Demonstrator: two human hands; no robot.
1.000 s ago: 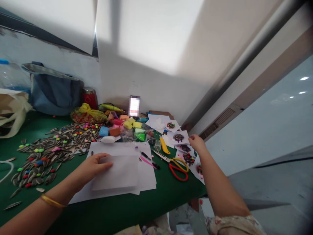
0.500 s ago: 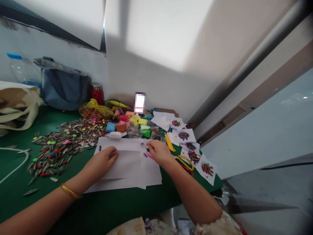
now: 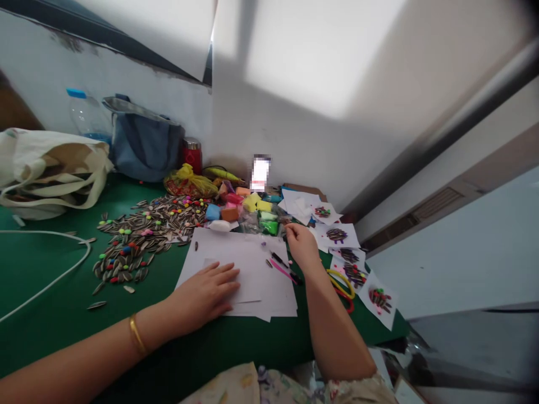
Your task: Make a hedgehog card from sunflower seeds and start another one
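My left hand [image 3: 208, 292] lies flat, fingers stretched out, on a stack of white paper sheets [image 3: 248, 261] on the green table [image 3: 63, 303]. My right hand [image 3: 302, 246] is past the far right corner of the sheets, fingers curled near small bags of coloured clay [image 3: 252, 209]; I cannot make out what it pinches. A black pen and a pink pen [image 3: 283, 267] lie on the paper just left of that wrist. Yellow and red scissors [image 3: 343, 286] lie to its right.
Sunflower seeds mixed with coloured beads [image 3: 138, 235] spread over the table's left. Paper cards with seed pictures [image 3: 337, 235] line the right edge. A cloth bag [image 3: 50, 168], blue bag [image 3: 143, 146], water bottle [image 3: 84, 112], red flask [image 3: 192, 154] and white cord [image 3: 50, 278] are there too.
My right hand went from the cards at the right edge to the pens, then on toward the clay bags. My left hand slid down and flattened on the paper. The view shifted left.
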